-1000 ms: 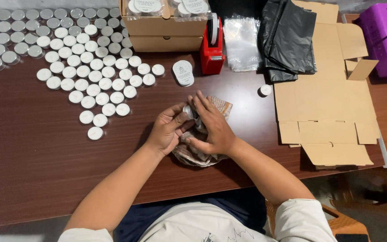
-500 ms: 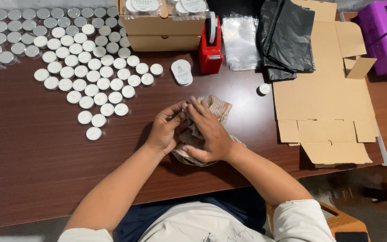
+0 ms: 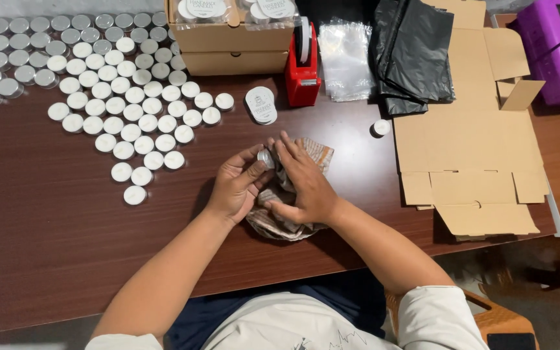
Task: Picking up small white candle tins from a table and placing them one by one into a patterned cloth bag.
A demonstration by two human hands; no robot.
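My left hand (image 3: 236, 185) pinches a small round metal tin (image 3: 266, 157) between thumb and fingers above the dark wooden table (image 3: 53, 227). My right hand (image 3: 303, 183) presses a crumpled brown patterned cloth (image 3: 293, 223) against the tin, fingers curled over it. Most of the cloth lies bunched beneath both hands. To the left spread several rows of small white-topped round tins (image 3: 118, 110).
A red tape dispenser (image 3: 303, 65) and a cardboard box (image 3: 228, 39) stand at the back. A stack of round labels (image 3: 260, 105) lies nearby, a lone tin (image 3: 380, 127) to the right. Flattened cardboard (image 3: 468, 149), a black plastic bag (image 3: 416, 52), clear bags (image 3: 345, 58) and a purple device (image 3: 555, 52) fill the right side.
My hands have shifted slightly while working the cloth around the tin; my right fingers now lie flatter over it. Nothing else has moved.
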